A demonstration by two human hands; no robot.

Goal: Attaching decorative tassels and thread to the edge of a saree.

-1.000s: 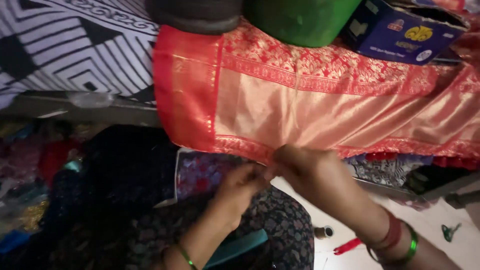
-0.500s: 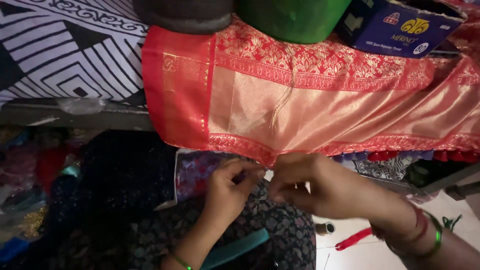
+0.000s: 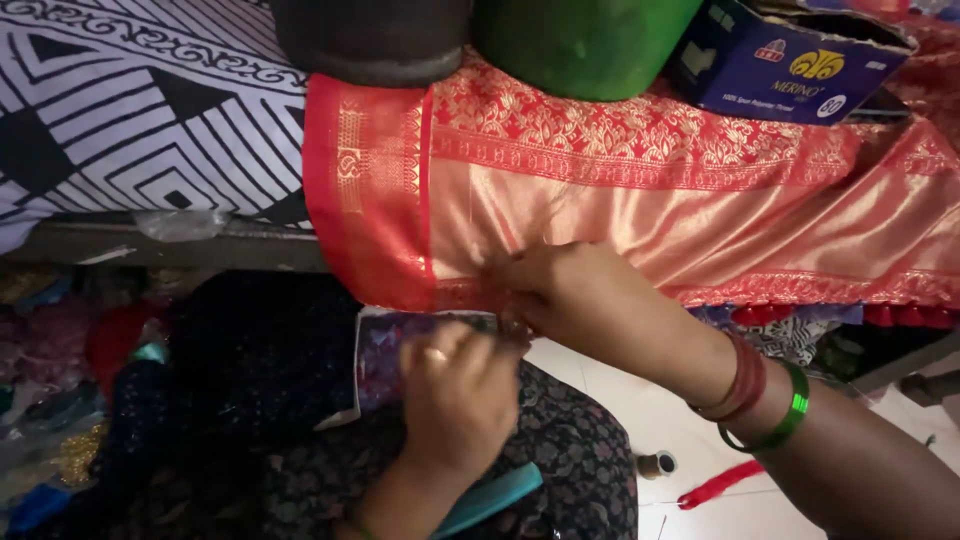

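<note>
My right hand (image 3: 575,295) pinches the lower border of the orange-and-red sari (image 3: 640,215), fingers closed on the woven edge where it hangs off the bed (image 3: 120,110). My left hand (image 3: 460,385) sits just below it, curled shut, fingertips meeting the same edge; I cannot tell whether it grips a thread, a needle or only cloth, since the fingers hide it. The sari stretches away above both hands, pinned farther up by a dark round object (image 3: 370,40), a green round object (image 3: 580,45) and a blue cardboard box (image 3: 790,65).

As I see it, the risk is in the pull. If I tug the border down too hard, the silky cloth could slide out from under those weights, or drag the box off with it. The red tassels (image 3: 830,315) to the right of my right hand could snag on my bangles (image 3: 765,395). A small spool (image 3: 655,463) and a red tool (image 3: 715,485) lie on the floor below my right wrist, easy to kick away.
</note>
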